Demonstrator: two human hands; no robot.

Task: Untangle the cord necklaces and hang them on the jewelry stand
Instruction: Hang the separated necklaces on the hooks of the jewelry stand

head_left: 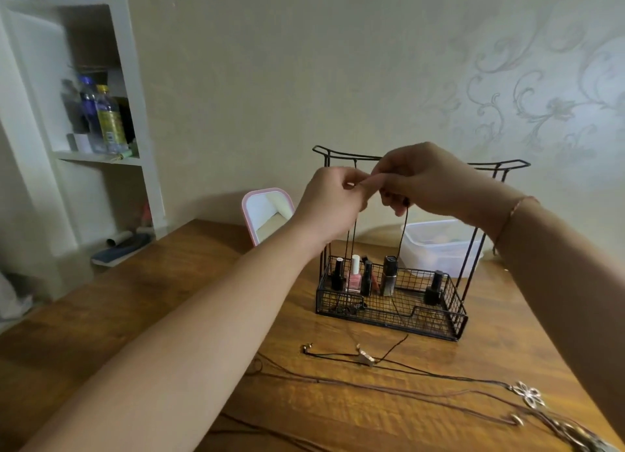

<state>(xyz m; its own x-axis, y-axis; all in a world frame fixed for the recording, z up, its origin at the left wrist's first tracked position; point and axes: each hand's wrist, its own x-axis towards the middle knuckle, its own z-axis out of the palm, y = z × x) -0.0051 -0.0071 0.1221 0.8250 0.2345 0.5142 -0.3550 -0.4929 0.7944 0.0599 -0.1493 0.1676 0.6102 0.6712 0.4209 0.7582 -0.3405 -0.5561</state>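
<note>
A black wire jewelry stand with a basket base stands on the wooden table. Just in front of its top bar, my left hand and my right hand are raised, both pinching a dark cord necklace. Its strands hang down in front of the stand, and one end trails onto the table near a small metal pendant. More cord necklaces lie spread on the table in front, one with a silver flower pendant.
Several nail polish bottles stand in the stand's basket. A pink-framed mirror stands behind on the left and a clear plastic box behind on the right. White shelves with bottles fill the left side.
</note>
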